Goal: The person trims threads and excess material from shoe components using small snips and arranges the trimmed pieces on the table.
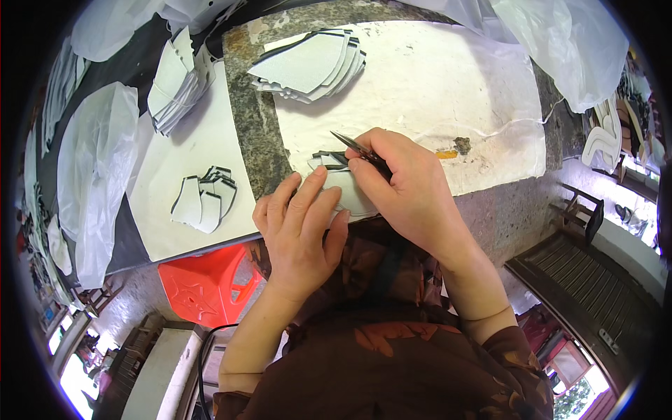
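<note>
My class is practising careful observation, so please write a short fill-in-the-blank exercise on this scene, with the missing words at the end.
1. Of the left hand and the right hand, the one holding the pointed tool is the ____ one.
2. The plastic stool at lower left is coloured ____.
3. Seen in the picture, the small cluster of pale pieces lies to the ____ of both hands.

Missing words: right; red; left.

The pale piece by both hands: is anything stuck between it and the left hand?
Nothing that I can see: the left hand seems to rest right on the pale piece. The dark pointed tool in the right hand is near, but not between them.
</note>
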Motion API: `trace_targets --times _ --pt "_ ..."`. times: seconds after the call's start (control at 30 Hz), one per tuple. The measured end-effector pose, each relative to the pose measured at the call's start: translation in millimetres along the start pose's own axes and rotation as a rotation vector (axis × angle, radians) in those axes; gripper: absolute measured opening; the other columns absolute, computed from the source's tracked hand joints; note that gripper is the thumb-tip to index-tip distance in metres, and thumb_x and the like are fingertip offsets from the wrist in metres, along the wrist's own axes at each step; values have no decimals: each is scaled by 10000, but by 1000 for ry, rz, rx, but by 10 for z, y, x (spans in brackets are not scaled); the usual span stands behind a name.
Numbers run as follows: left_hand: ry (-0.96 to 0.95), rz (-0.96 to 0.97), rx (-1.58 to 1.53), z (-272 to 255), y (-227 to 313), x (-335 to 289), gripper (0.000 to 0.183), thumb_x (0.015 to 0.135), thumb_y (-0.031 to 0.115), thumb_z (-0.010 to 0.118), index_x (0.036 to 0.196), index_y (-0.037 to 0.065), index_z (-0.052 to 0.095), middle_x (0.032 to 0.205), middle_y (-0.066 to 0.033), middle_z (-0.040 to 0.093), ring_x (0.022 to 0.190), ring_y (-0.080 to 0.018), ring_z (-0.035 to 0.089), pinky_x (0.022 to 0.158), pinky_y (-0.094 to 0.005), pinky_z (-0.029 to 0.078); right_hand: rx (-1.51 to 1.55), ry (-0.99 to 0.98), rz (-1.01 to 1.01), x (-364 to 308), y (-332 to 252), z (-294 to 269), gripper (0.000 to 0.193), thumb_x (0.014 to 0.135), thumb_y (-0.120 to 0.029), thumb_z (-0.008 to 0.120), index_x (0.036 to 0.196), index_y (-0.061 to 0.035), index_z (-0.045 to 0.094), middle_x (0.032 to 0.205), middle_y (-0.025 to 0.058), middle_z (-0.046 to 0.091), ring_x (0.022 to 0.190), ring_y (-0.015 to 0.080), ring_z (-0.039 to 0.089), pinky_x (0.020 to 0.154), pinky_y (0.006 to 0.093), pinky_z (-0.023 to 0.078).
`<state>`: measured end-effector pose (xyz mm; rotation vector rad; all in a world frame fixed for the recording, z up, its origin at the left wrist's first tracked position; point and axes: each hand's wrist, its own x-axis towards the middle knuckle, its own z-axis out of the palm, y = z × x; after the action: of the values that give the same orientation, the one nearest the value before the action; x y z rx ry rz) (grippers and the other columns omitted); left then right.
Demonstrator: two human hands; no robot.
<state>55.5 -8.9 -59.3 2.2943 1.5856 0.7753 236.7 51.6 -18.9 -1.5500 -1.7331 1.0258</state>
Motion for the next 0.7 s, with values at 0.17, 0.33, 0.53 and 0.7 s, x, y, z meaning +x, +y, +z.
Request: trace_targets --times 0.17,0.33,0.53,0.7 --pt "-6 -15 -19 -5 -11 4 380 887 232 763 1234 117 657 1385 -63 660 1250 -304 566 1035 -446 348 52 -44 -5 -11 21 -64 116 932 -102 660 997 -6 656 886 145 674 806 306 658 723 381 519" --pt "-8 -18 -18 -1 -9 4 384 882 233 768 1234 121 662 1381 -65 661 1247 -304 570 1036 -444 347 113 -80 18 -62 15 -125 134 904 -91 703 999 1 682 907 127 688 799 256 665 725 333 516" --pt "-1 -15 -20 2 -3 8 404 881 240 770 1250 118 658 1378 -65 662 1246 -303 571 1037 -441 347 -112 -36 -39 -86 11 -175 110 893 -160 715 929 -66 671 884 112 658 756 321 657 654 401 527" --pt "9 -16 -34 1 -4 11 428 884 244 768 1276 115 653 1376 -64 663 1245 -300 570 1039 -440 343 -141 19 -15 -69 -22 -189 105 896 -158 707 913 -66 661 853 104 649 735 321 653 648 406 523"
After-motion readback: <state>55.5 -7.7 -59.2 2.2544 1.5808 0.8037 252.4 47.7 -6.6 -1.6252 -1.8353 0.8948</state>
